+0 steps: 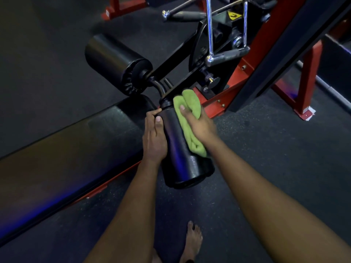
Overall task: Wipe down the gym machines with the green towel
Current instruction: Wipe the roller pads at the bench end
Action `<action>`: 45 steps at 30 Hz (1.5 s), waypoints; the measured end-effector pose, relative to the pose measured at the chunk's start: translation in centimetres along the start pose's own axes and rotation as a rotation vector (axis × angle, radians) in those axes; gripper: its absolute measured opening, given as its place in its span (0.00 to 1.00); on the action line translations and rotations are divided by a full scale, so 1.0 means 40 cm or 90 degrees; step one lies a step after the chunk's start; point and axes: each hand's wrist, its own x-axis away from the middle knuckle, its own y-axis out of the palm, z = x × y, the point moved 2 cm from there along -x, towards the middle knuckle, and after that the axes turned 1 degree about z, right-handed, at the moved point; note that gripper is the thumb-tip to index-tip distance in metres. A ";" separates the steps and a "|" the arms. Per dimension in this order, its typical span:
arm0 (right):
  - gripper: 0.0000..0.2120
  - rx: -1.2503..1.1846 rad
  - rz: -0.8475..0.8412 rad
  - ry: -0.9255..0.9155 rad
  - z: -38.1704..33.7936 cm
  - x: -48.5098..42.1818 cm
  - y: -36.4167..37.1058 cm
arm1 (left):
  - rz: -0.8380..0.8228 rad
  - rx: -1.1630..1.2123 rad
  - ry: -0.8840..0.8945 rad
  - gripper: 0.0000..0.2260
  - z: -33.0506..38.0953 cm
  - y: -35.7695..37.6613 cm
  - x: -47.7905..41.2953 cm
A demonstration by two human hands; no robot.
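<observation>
A black padded roller (184, 164) of a red-framed gym machine (245, 73) stands out toward me at the centre of the head view. My left hand (154, 137) grips its left side, fingers curled round the pad. My right hand (199, 124) holds the folded green towel (187, 114) and presses it against the roller's upper right side. A second black roller (115, 63) sits on the other side of the black arm, up and to the left.
A long black bench pad (66, 149) runs from lower left to the rollers. Chrome cable handles (226, 56) hang above right. Red frame legs (307, 88) stand on the dark rubber floor at right. My bare foot (192, 242) is below the roller.
</observation>
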 end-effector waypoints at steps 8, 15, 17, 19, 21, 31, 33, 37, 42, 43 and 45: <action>0.49 -0.336 -0.117 0.057 0.090 -0.002 -0.016 | -0.020 0.019 0.017 0.13 -0.008 -0.003 -0.003; 0.54 0.052 0.058 -0.029 0.151 0.260 -0.003 | 0.042 -0.067 0.048 0.16 0.043 -0.026 0.008; 0.54 0.133 0.094 -0.063 0.153 0.301 0.016 | 0.029 -0.054 0.019 0.17 0.064 -0.010 0.011; 0.50 0.189 0.108 -0.093 0.145 0.328 0.020 | 0.016 -0.064 -0.018 0.16 0.066 0.008 0.017; 0.48 0.182 0.106 -0.109 0.142 0.322 0.010 | 0.014 -0.065 -0.029 0.15 0.059 0.012 0.018; 0.48 -0.216 -0.022 0.125 0.156 0.187 -0.035 | 0.001 -0.017 -0.023 0.13 0.049 0.007 0.016; 0.51 -0.051 0.023 0.036 0.143 0.239 -0.029 | -0.004 0.032 -0.010 0.12 0.029 0.000 0.016; 0.56 0.163 0.058 -0.039 0.074 0.258 -0.016 | -0.002 0.067 -0.017 0.14 -0.015 -0.006 0.008; 0.47 0.161 0.055 0.002 -0.033 0.078 -0.013 | -0.008 0.086 -0.033 0.15 -0.034 -0.002 0.003; 0.43 0.108 0.028 0.014 -0.042 0.036 -0.019 | -0.007 0.080 -0.034 0.16 -0.033 -0.001 0.003; 0.38 -0.004 -0.007 0.038 -0.049 -0.005 -0.030 | -0.006 0.069 -0.037 0.17 -0.028 -0.003 0.006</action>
